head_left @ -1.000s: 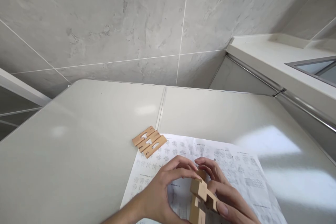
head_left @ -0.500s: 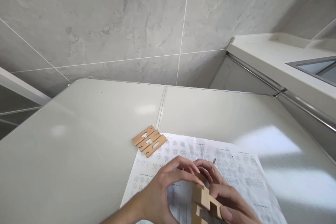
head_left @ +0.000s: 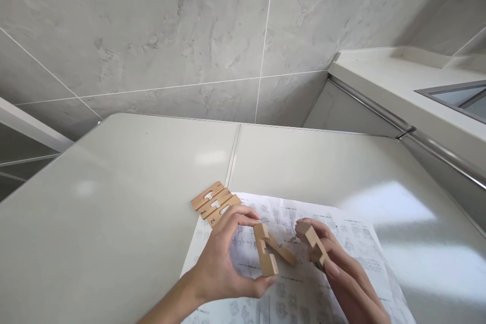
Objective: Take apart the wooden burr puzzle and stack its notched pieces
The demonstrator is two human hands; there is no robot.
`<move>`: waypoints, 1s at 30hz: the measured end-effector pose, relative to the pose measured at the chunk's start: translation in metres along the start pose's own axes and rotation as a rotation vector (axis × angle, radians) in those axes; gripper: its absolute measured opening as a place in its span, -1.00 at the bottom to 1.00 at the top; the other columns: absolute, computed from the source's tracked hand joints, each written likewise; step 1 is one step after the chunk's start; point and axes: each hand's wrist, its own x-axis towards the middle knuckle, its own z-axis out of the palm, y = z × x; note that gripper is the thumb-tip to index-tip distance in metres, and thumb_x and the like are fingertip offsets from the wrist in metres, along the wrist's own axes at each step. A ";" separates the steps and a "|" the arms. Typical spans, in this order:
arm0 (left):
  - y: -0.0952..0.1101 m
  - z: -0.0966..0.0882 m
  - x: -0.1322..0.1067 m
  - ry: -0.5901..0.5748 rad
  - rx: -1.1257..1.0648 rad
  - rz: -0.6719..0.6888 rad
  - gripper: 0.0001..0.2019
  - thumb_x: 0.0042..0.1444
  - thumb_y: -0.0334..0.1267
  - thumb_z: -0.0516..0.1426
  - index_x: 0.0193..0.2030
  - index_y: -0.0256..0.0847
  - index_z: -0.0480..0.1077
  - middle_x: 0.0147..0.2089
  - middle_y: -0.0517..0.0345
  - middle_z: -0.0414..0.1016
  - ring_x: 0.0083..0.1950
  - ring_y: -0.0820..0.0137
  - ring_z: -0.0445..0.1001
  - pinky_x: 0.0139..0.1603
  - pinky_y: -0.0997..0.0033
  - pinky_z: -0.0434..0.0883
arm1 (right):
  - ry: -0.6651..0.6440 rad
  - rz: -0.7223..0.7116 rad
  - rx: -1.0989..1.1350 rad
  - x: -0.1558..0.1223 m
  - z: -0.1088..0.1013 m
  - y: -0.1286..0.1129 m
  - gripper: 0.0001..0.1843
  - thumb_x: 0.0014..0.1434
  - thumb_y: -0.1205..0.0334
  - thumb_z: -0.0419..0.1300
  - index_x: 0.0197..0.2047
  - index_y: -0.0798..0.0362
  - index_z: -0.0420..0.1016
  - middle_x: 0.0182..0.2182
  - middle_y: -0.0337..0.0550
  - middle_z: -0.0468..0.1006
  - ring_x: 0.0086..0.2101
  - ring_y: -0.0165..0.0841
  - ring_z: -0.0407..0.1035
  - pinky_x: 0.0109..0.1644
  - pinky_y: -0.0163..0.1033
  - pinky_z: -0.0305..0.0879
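Between the thumb and fingertips of my left hand (head_left: 228, 258) is a notched wooden puzzle piece (head_left: 263, 250), held by its two ends. Another notched wooden piece (head_left: 283, 251) slants behind it, its upper end hidden; I cannot tell whether the two are joined. My right hand (head_left: 337, 263) grips a separate notched wooden block (head_left: 314, 243), tilted, its lower part covered by my fingers. Under both hands lies a printed instruction sheet (head_left: 322, 293) with small diagrams.
Several flat wooden pieces (head_left: 210, 202) with cut-out slots and numbers lie side by side at the sheet's upper left corner. The pale folding table (head_left: 114, 202) has a seam down its middle. Behind it stands a grey tiled wall (head_left: 170, 35), with a white counter (head_left: 410, 76) at right.
My hands have moved apart, and the wooden pieces that were together between them are now separated. The left hand has come away with one piece, the right with another.
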 end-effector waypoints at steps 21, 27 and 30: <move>-0.008 0.016 -0.005 -0.079 0.529 0.166 -0.48 -0.05 -0.20 0.48 0.02 -0.16 0.42 0.23 -0.14 0.50 0.36 -0.15 0.41 0.31 -0.17 0.48 | 0.227 -0.189 -0.737 0.001 0.021 0.027 -0.90 0.42 0.11 0.21 -0.16 -0.11 0.47 0.11 0.02 0.52 0.06 0.03 0.53 -0.01 0.13 0.57; -0.007 0.016 -0.003 -0.116 0.493 0.187 -0.42 0.01 -0.25 0.45 0.16 -0.15 0.40 0.19 -0.10 0.54 0.32 -0.09 0.43 0.34 -0.16 0.46 | 0.130 -0.264 -0.743 0.003 0.019 0.022 -0.91 0.30 0.26 0.25 -0.15 -0.10 0.41 0.09 0.05 0.49 0.02 0.03 0.49 -0.08 0.14 0.59; -0.005 0.016 -0.003 -0.134 0.478 0.185 -0.36 0.01 -0.28 0.44 0.24 -0.14 0.38 0.17 -0.07 0.55 0.24 -0.05 0.46 0.25 -0.10 0.51 | 0.103 -0.286 -0.740 0.004 0.020 0.019 -0.86 0.28 0.30 0.24 -0.12 -0.09 0.40 0.07 0.06 0.49 0.03 0.03 0.47 -0.07 0.16 0.59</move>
